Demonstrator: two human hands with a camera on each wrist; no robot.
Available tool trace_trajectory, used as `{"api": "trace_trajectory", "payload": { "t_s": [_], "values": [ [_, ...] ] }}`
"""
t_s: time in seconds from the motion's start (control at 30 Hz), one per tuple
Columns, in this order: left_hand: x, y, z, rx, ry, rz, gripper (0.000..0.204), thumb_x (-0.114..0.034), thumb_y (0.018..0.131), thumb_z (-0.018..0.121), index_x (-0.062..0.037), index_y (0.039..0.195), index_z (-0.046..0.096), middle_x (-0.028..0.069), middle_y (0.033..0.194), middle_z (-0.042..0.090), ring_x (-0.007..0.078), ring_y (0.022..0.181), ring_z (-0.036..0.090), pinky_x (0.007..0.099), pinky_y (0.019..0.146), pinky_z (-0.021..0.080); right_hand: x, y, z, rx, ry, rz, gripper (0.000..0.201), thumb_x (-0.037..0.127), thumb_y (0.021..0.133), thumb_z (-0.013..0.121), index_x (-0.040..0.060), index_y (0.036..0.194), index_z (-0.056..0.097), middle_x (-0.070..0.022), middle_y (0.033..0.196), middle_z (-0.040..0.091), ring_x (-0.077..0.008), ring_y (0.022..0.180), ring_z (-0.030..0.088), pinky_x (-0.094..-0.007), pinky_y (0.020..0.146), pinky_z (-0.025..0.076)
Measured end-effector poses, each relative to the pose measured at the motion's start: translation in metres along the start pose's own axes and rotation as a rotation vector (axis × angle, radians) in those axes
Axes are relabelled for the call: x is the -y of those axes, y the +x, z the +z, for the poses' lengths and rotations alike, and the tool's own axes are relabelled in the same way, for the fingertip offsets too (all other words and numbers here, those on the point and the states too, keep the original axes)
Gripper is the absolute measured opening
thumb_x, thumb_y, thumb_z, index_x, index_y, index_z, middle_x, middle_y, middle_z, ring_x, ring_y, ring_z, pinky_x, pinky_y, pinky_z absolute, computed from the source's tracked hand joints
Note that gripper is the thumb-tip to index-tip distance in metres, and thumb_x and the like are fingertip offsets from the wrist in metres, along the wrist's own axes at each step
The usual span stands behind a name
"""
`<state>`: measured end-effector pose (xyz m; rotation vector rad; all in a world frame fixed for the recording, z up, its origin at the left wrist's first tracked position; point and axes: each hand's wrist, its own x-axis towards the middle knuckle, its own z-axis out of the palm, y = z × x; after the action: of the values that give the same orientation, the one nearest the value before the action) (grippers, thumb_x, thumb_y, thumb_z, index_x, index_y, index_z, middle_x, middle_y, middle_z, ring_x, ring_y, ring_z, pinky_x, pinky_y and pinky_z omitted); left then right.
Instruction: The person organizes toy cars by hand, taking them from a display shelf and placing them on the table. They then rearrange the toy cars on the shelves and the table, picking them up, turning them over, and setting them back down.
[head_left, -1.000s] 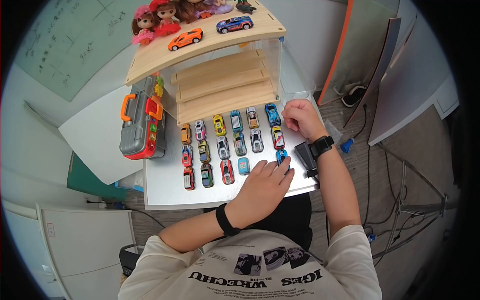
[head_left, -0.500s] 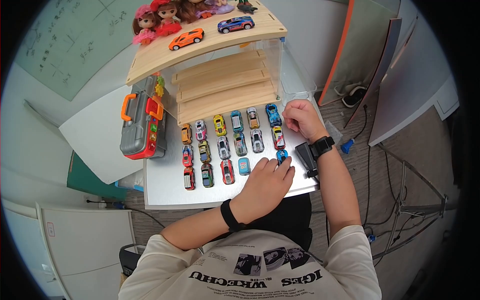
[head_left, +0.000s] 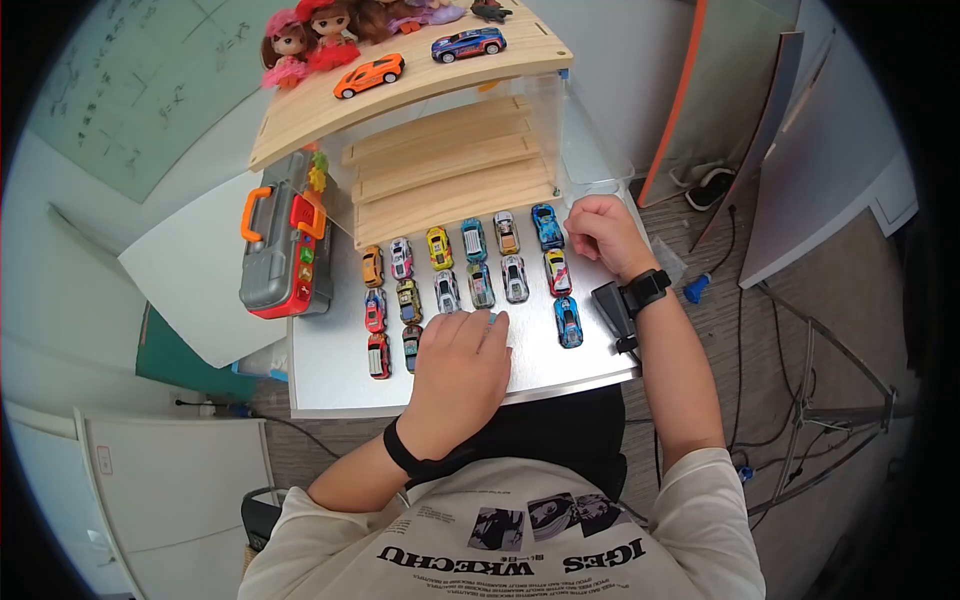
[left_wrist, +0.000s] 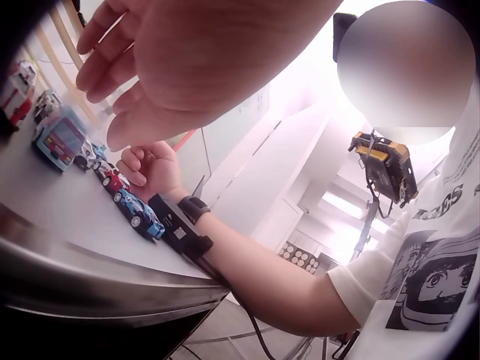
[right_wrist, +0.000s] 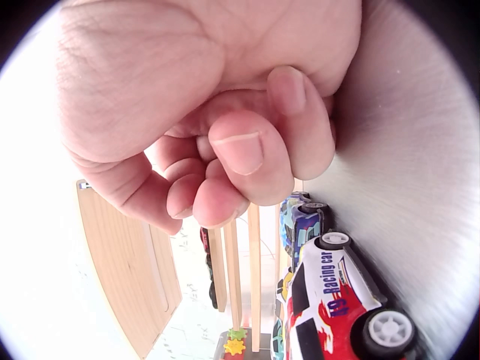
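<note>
My left hand [head_left: 462, 362] is over the front row of small toy cars in the head view, its fingers relaxed and holding nothing. A light-blue toy car [left_wrist: 60, 141] stands below its thumb and fingers in the left wrist view; in the head view the hand covers most of it. A dark-green toy car [head_left: 411, 348] is partly hidden beside that hand. To the right my right hand [head_left: 605, 238] rests with fingers loosely curled and empty, beside a blue toy car [head_left: 547, 227] and a red-and-white racing car [right_wrist: 330, 300]. A blue toy car [head_left: 568, 322] stands at the front right.
Several toy cars stand in rows on the silvery table [head_left: 330, 395]. Behind them is a wooden shelf [head_left: 445, 185]; its top [head_left: 300, 115] carries dolls, an orange car [head_left: 370, 76] and a dark-blue car [head_left: 468, 45]. A grey toolbox [head_left: 280, 250] stands left.
My left hand has left the blue car at the front right and moved left, over the light-blue car and its neighbours. That blue car is now uncovered. My right hand has stayed in place.
</note>
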<state>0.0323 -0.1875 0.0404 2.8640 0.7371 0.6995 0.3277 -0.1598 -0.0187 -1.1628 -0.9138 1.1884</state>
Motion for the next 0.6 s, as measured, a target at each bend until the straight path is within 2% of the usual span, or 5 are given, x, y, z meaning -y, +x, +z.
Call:
{"api": "trace_trajectory", "payload": {
  "t_s": [0.27,0.6],
  "values": [
    [0.006,-0.007,0.007,0.057,0.017,-0.015,0.034,-0.008,0.079,0.076,-0.0006,0.111,0.07,0.0112,0.104,0.064,0.0313,0.099,0.062,0.0451,0.092,0.046,-0.004,0.001,-0.003,0.0,0.03,-0.001,0.017,0.005,0.089,0.064,0.0032,0.072,0.063,-0.005,0.06,0.059,-0.0092,0.045,0.045,-0.0238,0.043,0.034],
    [0.009,-0.007,0.009,0.125,0.093,-0.083,0.033,-0.006,0.08,0.072,0.0008,0.112,0.068,0.0125,0.106,0.063,0.0307,0.101,0.062,0.0441,0.091,0.046,-0.004,0.002,-0.002,-0.002,0.035,-0.006,0.016,0.004,0.089,0.063,0.0027,0.073,0.063,-0.0053,0.06,0.059,-0.0096,0.044,0.045,-0.0237,0.042,0.035]
  ]
}}
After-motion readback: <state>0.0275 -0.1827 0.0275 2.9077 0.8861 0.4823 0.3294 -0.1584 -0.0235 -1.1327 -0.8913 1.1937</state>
